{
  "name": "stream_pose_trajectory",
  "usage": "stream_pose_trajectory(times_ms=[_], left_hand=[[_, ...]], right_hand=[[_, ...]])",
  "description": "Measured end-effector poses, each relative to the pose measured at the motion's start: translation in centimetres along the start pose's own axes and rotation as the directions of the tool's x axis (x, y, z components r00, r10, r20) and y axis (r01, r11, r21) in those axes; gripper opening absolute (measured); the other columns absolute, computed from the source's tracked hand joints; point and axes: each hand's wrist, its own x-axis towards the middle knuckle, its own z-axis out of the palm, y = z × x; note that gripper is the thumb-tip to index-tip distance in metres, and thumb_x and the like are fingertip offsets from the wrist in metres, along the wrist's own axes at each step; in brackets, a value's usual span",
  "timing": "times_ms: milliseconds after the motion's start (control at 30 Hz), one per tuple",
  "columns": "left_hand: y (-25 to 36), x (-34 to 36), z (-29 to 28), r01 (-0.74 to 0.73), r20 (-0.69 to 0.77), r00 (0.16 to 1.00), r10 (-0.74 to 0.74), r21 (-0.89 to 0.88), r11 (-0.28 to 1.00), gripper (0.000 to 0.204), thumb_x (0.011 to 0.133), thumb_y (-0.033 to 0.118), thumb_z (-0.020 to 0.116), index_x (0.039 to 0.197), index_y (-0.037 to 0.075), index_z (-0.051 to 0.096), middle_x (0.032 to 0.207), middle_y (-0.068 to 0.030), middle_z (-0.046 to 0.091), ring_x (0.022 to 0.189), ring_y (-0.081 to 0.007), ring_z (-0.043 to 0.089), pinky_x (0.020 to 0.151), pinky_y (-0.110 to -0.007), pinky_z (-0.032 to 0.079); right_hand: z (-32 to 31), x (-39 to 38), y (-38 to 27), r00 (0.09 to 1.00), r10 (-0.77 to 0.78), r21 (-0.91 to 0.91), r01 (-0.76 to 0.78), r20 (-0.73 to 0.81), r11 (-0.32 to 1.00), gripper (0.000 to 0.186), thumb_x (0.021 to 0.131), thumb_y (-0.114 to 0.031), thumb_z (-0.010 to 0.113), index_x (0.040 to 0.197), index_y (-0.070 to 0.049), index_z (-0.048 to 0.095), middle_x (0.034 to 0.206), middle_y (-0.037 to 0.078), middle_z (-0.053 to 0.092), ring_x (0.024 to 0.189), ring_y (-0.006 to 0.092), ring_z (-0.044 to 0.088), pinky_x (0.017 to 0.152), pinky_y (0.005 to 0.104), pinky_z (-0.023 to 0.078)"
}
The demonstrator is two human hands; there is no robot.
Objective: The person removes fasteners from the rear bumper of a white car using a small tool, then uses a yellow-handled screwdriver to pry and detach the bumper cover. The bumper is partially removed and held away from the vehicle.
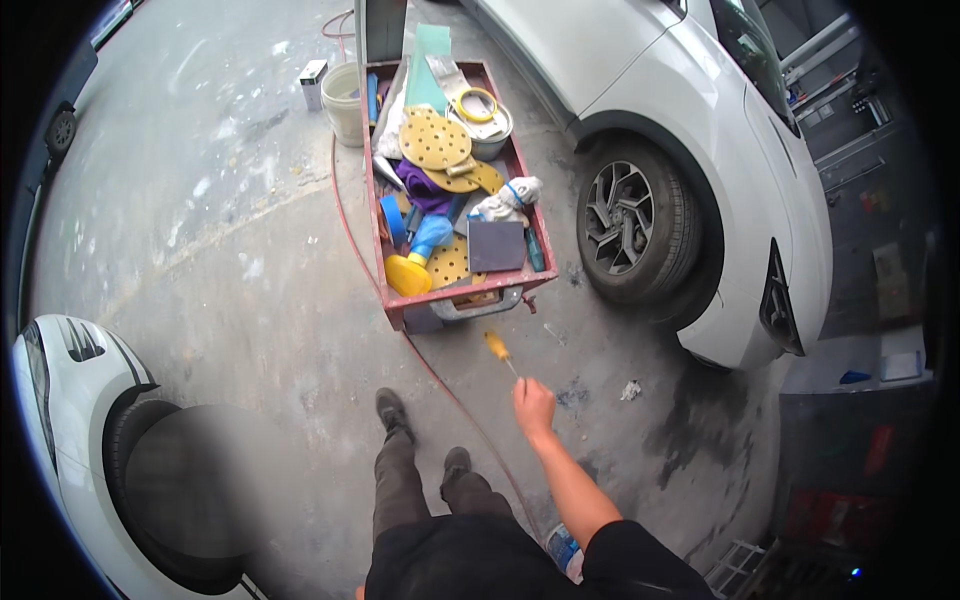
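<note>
My right hand is closed on the thin metal shaft of a yellow-handled tool, its handle pointing toward the red metal cart. The cart holds perforated yellow discs, a dark square pad, a yellow pad, blue items, purple cloth, a white wrapped bundle and a yellow tape ring. Only a sliver of my left hand shows at the lower edge, its fingers hidden.
A white car with its wheel stands right of the cart, another white car at lower left. A bucket and small box stand behind left. A red hose crosses the concrete floor near my feet.
</note>
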Motion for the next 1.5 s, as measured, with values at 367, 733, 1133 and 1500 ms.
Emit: stream_pose_trajectory(times_ms=[367,733,1133,1500], left_hand=[[26.9,6.4,-23.3,-0.469,-0.261,0.883,0.39,-0.505,0.725,0.037,0.095,0.03,0.052,0.099,-0.003,0.068,0.064,-0.002,0.051,0.058,-0.0119,0.05,0.051,-0.029,0.038],[66.9,-7.8,-50.2,-0.923,0.024,0.023,0.999,0.385,0.012,0.046,0.068,0.029,0.082,0.107,0.01,0.068,0.068,-0.0057,0.059,0.066,-0.0237,0.054,0.061,-0.036,0.044],[103.7,4.6,-69.5,-0.898,-0.189,0.43,0.883,-0.191,0.397,0.032,0.087,0.032,0.068,0.094,0.001,0.069,0.073,-0.0074,0.066,0.067,-0.0125,0.059,0.061,-0.03,0.045],[140.6,16.1,-84.5,-0.701,-0.259,0.567,0.782,-0.651,0.292,0.04,0.098,0.033,0.05,0.092,-0.003,0.068,0.063,-0.0014,0.055,0.059,-0.0078,0.048,0.055,-0.026,0.038]], right_hand=[[-0.1,6.4,-31.1,0.732,-0.503,0.386,0.346,0.459,0.855,0.028,0.089,-0.019,0.057,0.069,-0.001,0.053,0.067,0.019,0.056,0.065,0.0393,0.057,0.057,0.0462,0.044],[11.0,30.2,-64.0,0.482,-0.63,0.647,0.158,0.609,0.746,0.035,0.093,-0.024,0.053,0.068,0.001,0.057,0.059,0.017,0.055,0.053,0.0284,0.056,0.055,0.0397,0.044],[38.2,61.8,-85.1,0.254,-0.558,0.612,-0.372,0.79,0.698,0.036,0.1,-0.034,0.045,0.109,-0.001,0.054,0.085,0.006,0.059,0.072,0.0122,0.057,0.062,0.0282,0.05],[52.3,92.1,-101.7,0.199,-0.509,0.52,-0.578,0.837,0.629,0.041,0.096,-0.024,0.056,0.126,0.002,0.045,0.09,0.006,0.06,0.076,0.0126,0.061,0.067,0.0275,0.05]])
